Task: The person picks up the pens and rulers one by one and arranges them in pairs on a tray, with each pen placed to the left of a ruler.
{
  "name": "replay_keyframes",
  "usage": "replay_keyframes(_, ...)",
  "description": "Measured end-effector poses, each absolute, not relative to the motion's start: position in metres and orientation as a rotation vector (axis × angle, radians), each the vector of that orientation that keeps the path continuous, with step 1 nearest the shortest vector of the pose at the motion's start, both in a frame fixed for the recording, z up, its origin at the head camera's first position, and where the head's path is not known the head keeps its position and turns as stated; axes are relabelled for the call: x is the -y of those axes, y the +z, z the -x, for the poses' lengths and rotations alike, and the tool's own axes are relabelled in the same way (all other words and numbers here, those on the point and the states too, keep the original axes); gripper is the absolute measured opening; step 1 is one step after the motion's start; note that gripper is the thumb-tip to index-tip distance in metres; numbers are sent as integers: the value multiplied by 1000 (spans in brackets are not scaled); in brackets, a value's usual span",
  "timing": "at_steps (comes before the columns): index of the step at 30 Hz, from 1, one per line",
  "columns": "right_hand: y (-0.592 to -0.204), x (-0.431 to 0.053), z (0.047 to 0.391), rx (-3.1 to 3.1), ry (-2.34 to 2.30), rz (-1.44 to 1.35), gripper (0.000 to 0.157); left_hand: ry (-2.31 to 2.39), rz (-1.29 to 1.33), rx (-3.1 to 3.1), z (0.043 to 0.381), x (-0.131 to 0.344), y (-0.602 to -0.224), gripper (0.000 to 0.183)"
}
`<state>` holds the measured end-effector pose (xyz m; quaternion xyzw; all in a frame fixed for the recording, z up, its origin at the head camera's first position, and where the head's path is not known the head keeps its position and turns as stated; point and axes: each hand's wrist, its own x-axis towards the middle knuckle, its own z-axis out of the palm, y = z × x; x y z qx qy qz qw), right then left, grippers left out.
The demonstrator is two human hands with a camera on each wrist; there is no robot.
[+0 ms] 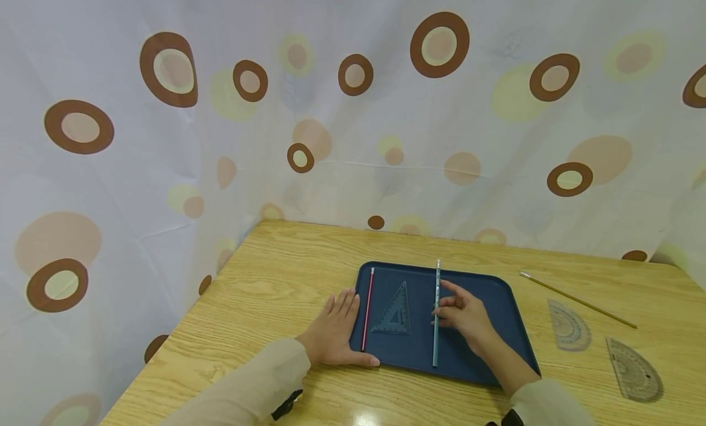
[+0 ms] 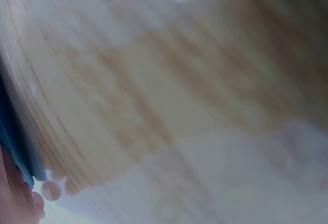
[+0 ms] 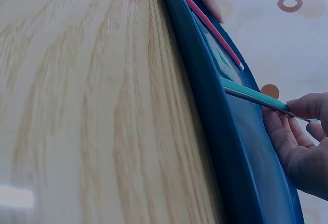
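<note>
On the dark blue tray (image 1: 474, 365), my right hand (image 1: 466, 312) pinches a teal pencil (image 1: 436, 334) between thumb and fingers. The pencil runs front to back, its pale end toward the far rim. My left hand (image 1: 335, 331) lies with fingers straight along the tray's left edge, thumb by the front-left corner. Beside that hand, a red pencil (image 1: 368, 309) lies in the tray. Between the two pencils is a clear set square (image 1: 398, 315). The right wrist view shows thumb and fingertips on the teal pencil (image 3: 253, 95).
Right of the tray, a yellow-brown pencil (image 1: 579, 299) lies slantwise on the wooden table (image 1: 281, 260). Two clear protractors, one farther (image 1: 570, 328) and one nearer (image 1: 634, 371), lie in front of it. A patterned curtain (image 1: 331, 119) hangs behind the table and at its left.
</note>
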<state>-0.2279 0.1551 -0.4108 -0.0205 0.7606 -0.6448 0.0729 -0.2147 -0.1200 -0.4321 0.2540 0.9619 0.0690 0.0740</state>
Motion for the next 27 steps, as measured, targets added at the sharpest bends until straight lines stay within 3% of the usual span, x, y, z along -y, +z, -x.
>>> replay_keyframes(27,-424,-141,230,-2407,-1856,-74,59,229,-789,-2895,215,121,-435,116)
